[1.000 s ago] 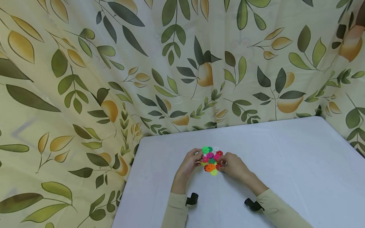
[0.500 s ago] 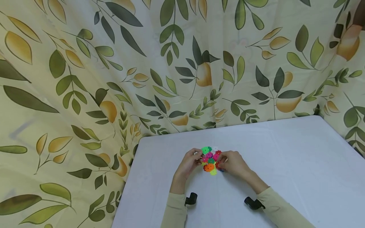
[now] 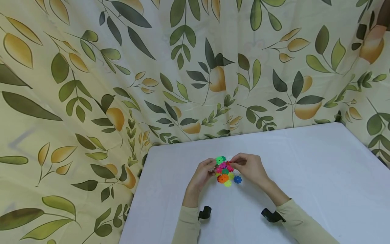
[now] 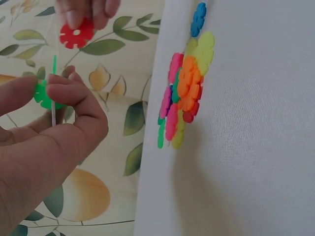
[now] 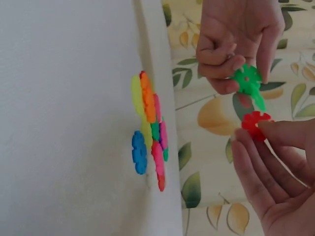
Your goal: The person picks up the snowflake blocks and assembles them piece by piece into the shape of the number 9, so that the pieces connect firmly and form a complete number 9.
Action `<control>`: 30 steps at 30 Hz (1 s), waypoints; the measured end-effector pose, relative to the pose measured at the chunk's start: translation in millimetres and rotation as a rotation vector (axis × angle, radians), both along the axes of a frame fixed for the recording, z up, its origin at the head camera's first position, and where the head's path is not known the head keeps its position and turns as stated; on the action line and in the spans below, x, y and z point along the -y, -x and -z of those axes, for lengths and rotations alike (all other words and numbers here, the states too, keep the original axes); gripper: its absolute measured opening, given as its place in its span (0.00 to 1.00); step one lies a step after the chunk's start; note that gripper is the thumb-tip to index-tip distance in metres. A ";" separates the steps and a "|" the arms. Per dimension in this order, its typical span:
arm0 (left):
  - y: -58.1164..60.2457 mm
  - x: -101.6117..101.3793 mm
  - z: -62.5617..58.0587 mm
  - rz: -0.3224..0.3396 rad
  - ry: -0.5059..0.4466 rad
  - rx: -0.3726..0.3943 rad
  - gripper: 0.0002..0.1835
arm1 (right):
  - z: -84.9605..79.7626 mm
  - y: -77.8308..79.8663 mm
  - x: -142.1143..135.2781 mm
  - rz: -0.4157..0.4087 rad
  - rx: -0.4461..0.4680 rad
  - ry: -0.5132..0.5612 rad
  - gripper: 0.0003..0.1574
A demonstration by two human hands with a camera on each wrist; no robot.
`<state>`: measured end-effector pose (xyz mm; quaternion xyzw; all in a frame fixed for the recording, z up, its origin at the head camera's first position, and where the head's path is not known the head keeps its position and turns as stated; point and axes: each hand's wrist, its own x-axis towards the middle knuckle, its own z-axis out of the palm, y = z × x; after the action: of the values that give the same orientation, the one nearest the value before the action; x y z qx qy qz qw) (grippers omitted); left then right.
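In the right wrist view, my left hand [image 5: 241, 39] pinches a green notched plastic disc [image 5: 247, 77] that has another green piece standing across it. The left wrist view shows this piece edge-on, with a whitish lower part between the fingers. My right hand [image 3: 251, 169] pinches a red notched disc [image 5: 255, 124] between thumb and fingers. The red disc is close to the green pieces. Below both hands, a pile of flower-shaped discs lies on the table, with an orange disc [image 4: 188, 83] on top and a blue disc [image 3: 237, 179] at its right side.
The white table [image 3: 304, 169] spreads out around the pile. A leaf-patterned curtain [image 3: 189, 67] hangs behind and to the left of it. Black wrist cameras [image 3: 205, 212] are strapped at both sleeves.
My right hand has lifted a red disc from the pile's near right side and moved it away from me, toward the left hand. The blue disc now shows. My left hand has hardly moved.
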<state>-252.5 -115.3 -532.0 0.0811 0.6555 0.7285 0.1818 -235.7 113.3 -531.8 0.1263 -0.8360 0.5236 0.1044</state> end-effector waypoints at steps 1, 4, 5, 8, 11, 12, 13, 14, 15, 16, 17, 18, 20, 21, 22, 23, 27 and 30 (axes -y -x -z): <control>-0.3 -0.4 -0.5 0.002 0.001 0.003 0.14 | -1.4 -0.3 0.3 0.007 -0.006 0.016 0.05; -1.5 -1.5 -2.3 0.010 0.009 0.013 0.12 | -4.8 -1.6 0.0 0.011 -0.023 0.045 0.06; -1.9 -1.8 -2.5 0.014 0.008 0.017 0.11 | -5.4 -2.0 -0.2 0.004 -0.023 0.058 0.06; -2.5 -2.3 -2.8 0.034 0.002 0.018 0.10 | -6.3 -2.8 -0.8 -0.017 -0.031 0.084 0.07; -2.6 -2.6 -2.9 0.050 -0.001 0.011 0.10 | -6.9 -3.1 -0.7 -0.031 -0.036 0.096 0.07; -2.7 -2.6 -3.0 0.053 -0.002 0.008 0.10 | -7.2 -3.2 -0.6 -0.030 -0.042 0.093 0.07; -2.5 -2.6 -2.9 0.056 0.001 0.005 0.10 | -7.5 -3.2 -0.5 -0.027 -0.049 0.088 0.07; -2.2 -2.7 -2.9 0.057 0.001 0.003 0.11 | -7.8 -3.3 -0.4 -0.021 -0.055 0.083 0.07; -2.1 -2.8 -3.1 0.062 0.002 0.001 0.11 | -8.2 -3.4 -0.3 -0.015 -0.063 0.077 0.07; -2.0 -2.9 -3.2 0.069 0.002 0.003 0.11 | -8.4 -3.5 -0.3 -0.011 -0.068 0.073 0.07; -2.1 -3.0 -3.4 0.079 0.002 0.004 0.11 | -8.6 -3.6 -0.2 -0.009 -0.073 0.072 0.07; -2.2 -3.1 -3.6 0.091 0.004 0.005 0.10 | -8.7 -3.8 -0.2 -0.011 -0.072 0.075 0.07; -2.3 -3.6 -4.1 0.115 0.001 0.007 0.10 | -8.8 -4.0 -0.1 -0.019 -0.076 0.076 0.07; -2.5 -3.8 -4.4 0.128 0.000 0.008 0.10 | -8.8 -4.1 -0.1 -0.026 -0.078 0.077 0.07; -2.8 -4.1 -4.6 0.141 0.000 0.007 0.11 | -8.5 -4.1 -0.2 -0.033 -0.081 0.079 0.07; -3.1 -4.3 -4.8 0.151 0.001 0.004 0.12 | -8.1 -3.9 -0.2 -0.039 -0.089 0.078 0.08; -4.9 -5.7 -5.7 0.158 0.006 -0.008 0.17 | -5.7 -3.0 -0.4 -0.056 -0.130 0.082 0.10; -6.9 -7.5 -6.5 0.143 0.028 -0.020 0.18 | -3.5 -2.2 -0.5 -0.061 -0.166 0.073 0.12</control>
<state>-245.6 -107.8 -525.5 0.1324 0.6599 0.7036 0.2277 -233.5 113.8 -528.4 0.1906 -0.8006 0.5445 0.1618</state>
